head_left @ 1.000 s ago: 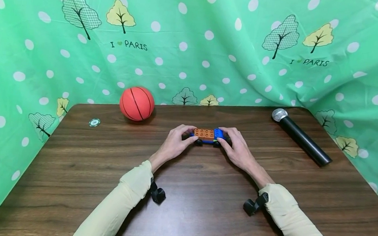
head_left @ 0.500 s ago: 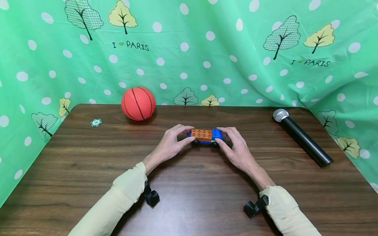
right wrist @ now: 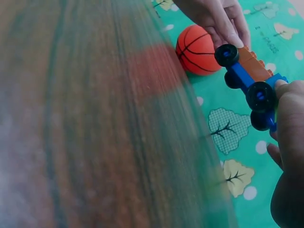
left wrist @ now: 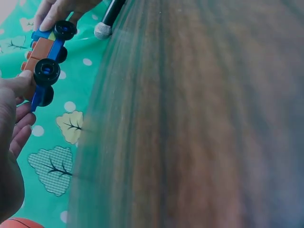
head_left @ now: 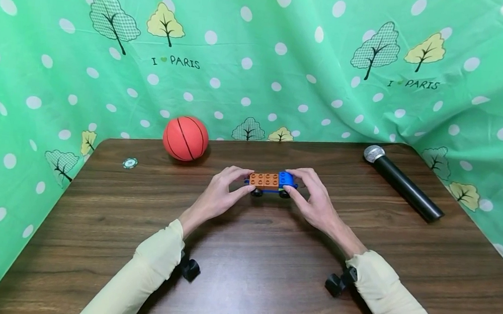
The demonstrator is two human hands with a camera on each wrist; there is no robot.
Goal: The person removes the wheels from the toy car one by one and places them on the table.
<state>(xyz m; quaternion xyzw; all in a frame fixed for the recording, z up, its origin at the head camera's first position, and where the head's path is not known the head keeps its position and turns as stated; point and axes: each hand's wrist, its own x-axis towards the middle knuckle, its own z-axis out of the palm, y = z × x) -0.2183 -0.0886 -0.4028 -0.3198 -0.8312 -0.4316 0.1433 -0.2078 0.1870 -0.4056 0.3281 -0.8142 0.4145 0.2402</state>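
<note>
Toy car is lifted just above the table, pinched at its ends by left hand and right hand, fingers curled. Risk, judged: 2 fingertip grips only; uneven pull could separate the bricks or drop it.

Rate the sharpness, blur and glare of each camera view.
Head view: sharp and evenly lit, the table carrying a soft sheen near its front edge, the backdrop bowed by a wide lens. Left wrist view: the toy car is fairly crisp, the wood beside it smeared. Right wrist view: the same smeared wood, with a blurred reddish reflection of the basketball.
</note>
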